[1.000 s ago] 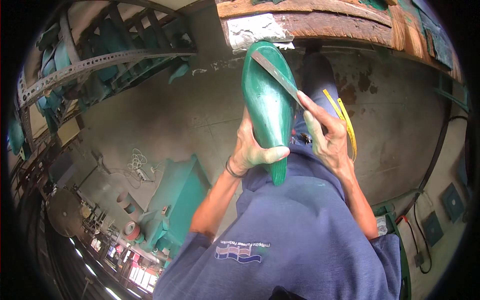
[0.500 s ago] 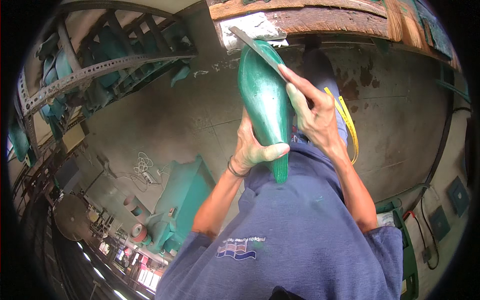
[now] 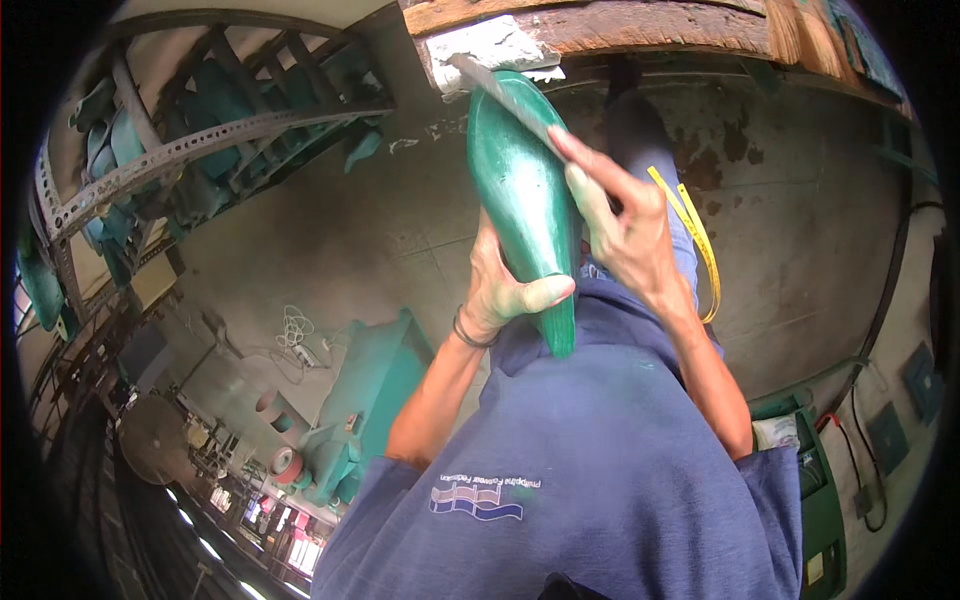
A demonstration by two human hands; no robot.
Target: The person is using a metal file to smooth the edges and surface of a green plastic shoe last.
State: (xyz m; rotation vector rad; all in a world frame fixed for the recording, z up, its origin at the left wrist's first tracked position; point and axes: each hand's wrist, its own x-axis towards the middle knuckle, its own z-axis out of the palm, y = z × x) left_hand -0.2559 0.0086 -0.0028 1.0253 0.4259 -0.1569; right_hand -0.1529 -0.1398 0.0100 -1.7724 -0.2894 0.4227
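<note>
A glossy green shoe last (image 3: 515,200) is in front of my body, its broad toe end away from me and its narrow end near my shirt. My left hand (image 3: 505,285) is closed round it near the narrow end, thumb across the top. My right hand (image 3: 625,215) grips a flat metal file (image 3: 508,98), index finger stretched along it. The file lies slantwise over the toe end, touching its surface, and looks slightly blurred. My right hand's lower fingers are partly hidden.
A wooden bench edge (image 3: 650,38) with crumpled white paper (image 3: 490,50) is just beyond the last. A yellow measuring tape (image 3: 703,240) hangs by my right leg. At left are a metal rack (image 3: 150,165) holding several lasts, and a green machine (image 3: 375,370).
The last and both hands sit slightly higher and farther left in the picture, with the whole view shifted a little. The file stays on the toe end, more blurred now.
</note>
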